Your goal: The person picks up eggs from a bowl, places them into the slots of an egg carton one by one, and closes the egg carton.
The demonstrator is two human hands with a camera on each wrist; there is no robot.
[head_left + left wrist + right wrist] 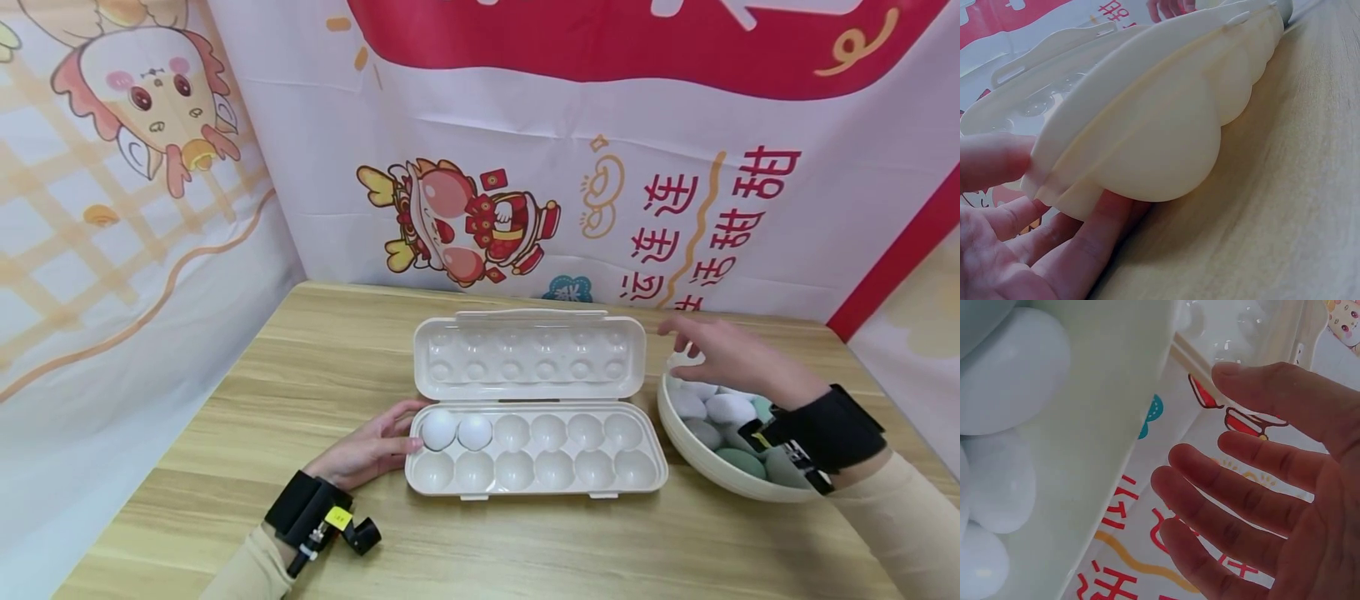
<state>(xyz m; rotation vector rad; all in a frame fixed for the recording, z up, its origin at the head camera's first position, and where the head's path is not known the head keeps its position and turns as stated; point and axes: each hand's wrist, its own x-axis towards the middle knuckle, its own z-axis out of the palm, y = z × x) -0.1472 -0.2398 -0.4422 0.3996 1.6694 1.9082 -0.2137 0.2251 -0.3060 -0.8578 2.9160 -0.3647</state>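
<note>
An egg box (540, 485) lies with its lid (529, 385) raised behind it. Two white eggs (475, 432) occupy the back row's leftmost cups. My left hand (378, 446) grips the box's left end; in the left wrist view, the thumb lies on the rim and the fingers reach beneath the cups (1166, 150). Above the far left rim of a cream bowl (693, 458) my right hand (738, 358) hovers with nothing in it. Its fingers are spread and slightly bent in the right wrist view. White, grey and green eggs (731, 408) fill the bowl, partly hidden by my right wrist.
The wooden table (337, 350) ends at a printed cloth backdrop (315, 125) at the back. Another cloth (112, 275) hangs along the left side. The bowl stands close to the egg box's right end.
</note>
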